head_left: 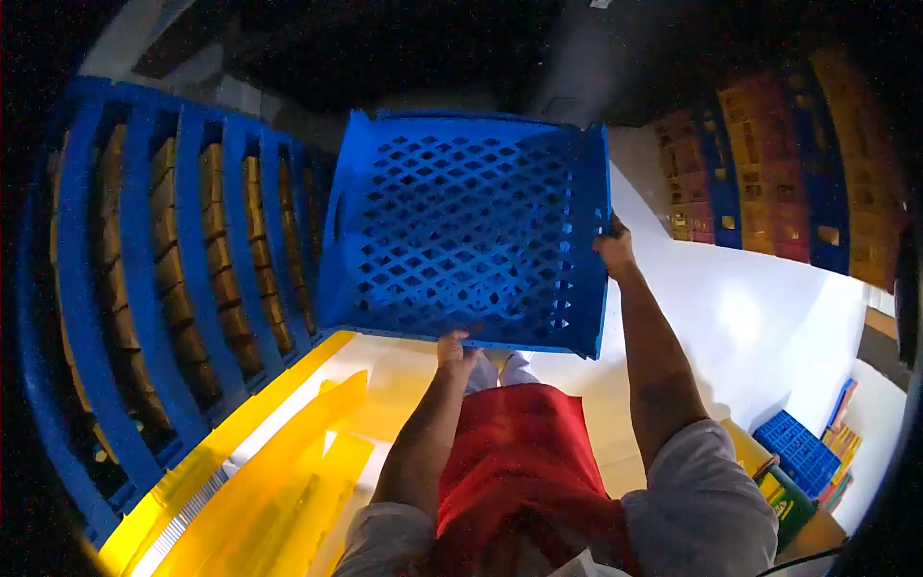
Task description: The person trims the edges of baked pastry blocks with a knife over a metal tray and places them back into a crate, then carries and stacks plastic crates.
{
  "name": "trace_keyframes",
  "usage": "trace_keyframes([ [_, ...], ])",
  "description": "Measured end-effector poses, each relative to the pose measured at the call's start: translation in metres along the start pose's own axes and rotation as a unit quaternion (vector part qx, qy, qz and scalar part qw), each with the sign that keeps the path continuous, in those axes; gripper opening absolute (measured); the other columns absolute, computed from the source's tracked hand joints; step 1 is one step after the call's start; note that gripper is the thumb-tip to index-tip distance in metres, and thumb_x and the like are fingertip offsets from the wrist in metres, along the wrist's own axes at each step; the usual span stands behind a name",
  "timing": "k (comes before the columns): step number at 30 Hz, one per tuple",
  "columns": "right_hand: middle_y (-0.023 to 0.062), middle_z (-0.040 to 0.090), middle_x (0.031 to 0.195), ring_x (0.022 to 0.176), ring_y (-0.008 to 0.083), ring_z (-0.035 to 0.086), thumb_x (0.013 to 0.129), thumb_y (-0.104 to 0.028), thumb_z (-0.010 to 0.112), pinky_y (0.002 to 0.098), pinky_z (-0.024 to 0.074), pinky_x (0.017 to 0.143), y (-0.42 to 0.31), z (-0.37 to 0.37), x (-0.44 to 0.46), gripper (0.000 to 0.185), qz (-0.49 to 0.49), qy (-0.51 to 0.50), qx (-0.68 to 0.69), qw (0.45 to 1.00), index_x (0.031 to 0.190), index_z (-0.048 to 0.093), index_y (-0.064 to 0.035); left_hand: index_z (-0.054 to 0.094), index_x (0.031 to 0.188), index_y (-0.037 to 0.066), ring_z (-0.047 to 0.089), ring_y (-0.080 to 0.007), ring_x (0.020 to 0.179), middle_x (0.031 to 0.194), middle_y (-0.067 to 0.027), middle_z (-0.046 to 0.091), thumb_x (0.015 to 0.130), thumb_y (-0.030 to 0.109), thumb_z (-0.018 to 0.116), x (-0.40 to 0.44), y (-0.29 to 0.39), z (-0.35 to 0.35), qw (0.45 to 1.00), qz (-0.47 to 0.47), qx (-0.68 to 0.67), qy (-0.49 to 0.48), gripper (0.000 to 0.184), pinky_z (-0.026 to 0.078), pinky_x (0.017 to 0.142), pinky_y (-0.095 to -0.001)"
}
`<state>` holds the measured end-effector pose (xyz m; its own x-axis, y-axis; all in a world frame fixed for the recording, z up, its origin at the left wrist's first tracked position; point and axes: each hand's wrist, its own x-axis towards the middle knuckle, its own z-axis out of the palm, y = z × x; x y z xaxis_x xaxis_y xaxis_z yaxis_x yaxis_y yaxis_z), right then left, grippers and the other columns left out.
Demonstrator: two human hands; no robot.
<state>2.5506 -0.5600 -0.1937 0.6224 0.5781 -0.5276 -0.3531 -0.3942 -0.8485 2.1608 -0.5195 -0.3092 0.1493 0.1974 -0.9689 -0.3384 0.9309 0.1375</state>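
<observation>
A blue plastic crate (pixel 461 231) with a diamond lattice base is held up in front of me, its open side facing me. My left hand (pixel 457 352) grips the lower rim near the middle, thumb over the edge. My right hand (pixel 615 246) is closed around the right side wall, its fingertips partly hidden by the crate. Nothing shows inside the crate.
At left stands a blue slatted rack (pixel 192 250) with stacked brown pieces behind its bars, beside a yellow guard (pixel 279 481). Stacks of coloured crates (pixel 769 173) line the right. A blue crate (pixel 798 452) and a green container (pixel 786 505) sit at lower right.
</observation>
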Motion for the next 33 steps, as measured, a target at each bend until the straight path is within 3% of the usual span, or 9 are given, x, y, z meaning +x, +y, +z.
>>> trace_keyframes([
  [4, 0.0005, 0.065, 0.105, 0.082, 0.0102, 0.06, 0.079, 0.006, 0.05, 0.0268, 0.051, 0.07, 0.012, 0.002, 0.012, 0.057, 0.002, 0.017, -0.085, 0.996, 0.133, 0.052, -0.0101, 0.058, 0.103, 0.007, 0.058, -0.0285, 0.096, 0.101, -0.0102, 0.06, 0.074, 0.015, 0.068, -0.015, -0.015, 0.003, 0.933, 0.256, 0.249, -0.041, 0.032, 0.051, 0.083, -0.044],
  [7, 0.0062, 0.066, 0.106, 0.085, 0.0161, 0.062, 0.079, 0.002, 0.05, 0.0305, 0.0513, 0.074, 0.026, 0.002, 0.018, 0.057, 0.031, 0.055, -0.137, 0.989, 0.134, 0.048, -0.0131, 0.057, 0.106, 0.004, 0.059, -0.0318, 0.096, 0.099, -0.013, 0.061, 0.082, 0.022, 0.065, -0.019, -0.008, 0.02, 0.98, -0.02, 0.195, 0.017, 0.031, 0.053, 0.083, -0.0452],
  [11, 0.0189, 0.064, 0.114, 0.099, 0.0339, 0.065, 0.08, -0.006, 0.048, 0.0427, 0.0519, 0.079, 0.081, 0.004, 0.018, 0.064, -0.06, 0.163, -0.264, 0.949, 0.142, 0.036, -0.0148, 0.057, 0.107, 0.002, 0.061, -0.0289, 0.081, 0.089, -0.0142, 0.061, 0.084, 0.022, 0.064, -0.047, 0.046, 0.044, 0.95, 0.031, 0.31, -0.018, 0.031, 0.055, 0.074, -0.0423],
  [12, 0.0215, 0.059, 0.124, 0.105, 0.0417, 0.061, 0.08, -0.008, 0.05, 0.0476, 0.051, 0.081, 0.065, 0.017, -0.006, 0.07, -0.022, 0.187, -0.322, 0.928, 0.146, 0.027, -0.0166, 0.057, 0.106, 0.002, 0.062, -0.0237, 0.067, 0.08, -0.0135, 0.061, 0.082, 0.017, 0.066, -0.054, 0.067, 0.047, 0.906, 0.113, 0.404, -0.061, 0.03, 0.055, 0.064, -0.0385],
  [14, 0.0215, 0.058, 0.124, 0.101, 0.0435, 0.061, 0.081, -0.01, 0.052, 0.0506, 0.0507, 0.081, 0.094, 0.028, -0.031, 0.074, -0.063, 0.245, -0.44, 0.862, 0.148, 0.021, -0.0165, 0.056, 0.113, 0.0, 0.061, -0.0325, 0.096, 0.104, -0.0207, 0.06, 0.08, 0.028, 0.068, -0.007, 0.109, 0.016, 0.592, 0.524, 0.596, 0.139, 0.045, 0.052, 0.08, -0.0483],
  [16, 0.0213, 0.058, 0.122, 0.1, 0.0433, 0.062, 0.081, -0.013, 0.055, 0.0512, 0.0504, 0.082, 0.082, 0.03, -0.041, 0.075, -0.015, 0.231, -0.449, 0.863, 0.148, 0.019, -0.0158, 0.051, 0.123, -0.002, 0.047, -0.0413, 0.12, 0.13, -0.0262, 0.047, 0.076, 0.033, 0.07, -0.074, 0.148, 0.055, 0.501, 0.486, 0.617, 0.363, 0.061, 0.042, 0.097, -0.0526],
  [20, 0.023, 0.06, 0.113, 0.1, 0.0429, 0.061, 0.081, -0.024, 0.061, 0.052, 0.0487, 0.084, 0.098, 0.023, -0.02, 0.074, -0.016, 0.213, -0.47, 0.856, 0.144, 0.023, -0.0158, 0.045, 0.13, -0.003, 0.038, -0.0463, 0.127, 0.141, -0.0296, 0.036, 0.073, 0.031, 0.07, -0.033, 0.186, -0.035, 0.448, 0.516, 0.685, 0.252, 0.071, 0.036, 0.106, -0.0516],
  [23, 0.027, 0.061, 0.113, 0.1, 0.0439, 0.061, 0.086, -0.028, 0.058, 0.0531, 0.0494, 0.083, 0.061, 0.027, -0.008, 0.061, -0.023, 0.193, -0.481, 0.855, 0.137, 0.029, -0.0133, 0.041, 0.135, -0.002, 0.032, -0.0452, 0.133, 0.146, -0.0297, 0.029, 0.074, 0.025, 0.07, -0.085, 0.144, -0.04, 0.455, 0.579, 0.643, 0.212, 0.073, 0.031, 0.111, -0.048],
  [33, 0.0238, 0.044, 0.139, 0.124, 0.0412, 0.045, 0.085, -0.032, 0.057, 0.0507, 0.0382, 0.103, 0.026, 0.036, -0.089, 0.065, -0.152, -0.014, -0.557, 0.816, 0.139, 0.039, -0.0019, 0.035, 0.142, 0.003, 0.029, -0.0492, 0.135, 0.146, -0.0359, 0.023, 0.073, 0.028, 0.072, -0.301, -0.033, -0.201, 0.709, 0.262, 0.636, 0.154, 0.083, 0.034, 0.109, -0.0502],
])
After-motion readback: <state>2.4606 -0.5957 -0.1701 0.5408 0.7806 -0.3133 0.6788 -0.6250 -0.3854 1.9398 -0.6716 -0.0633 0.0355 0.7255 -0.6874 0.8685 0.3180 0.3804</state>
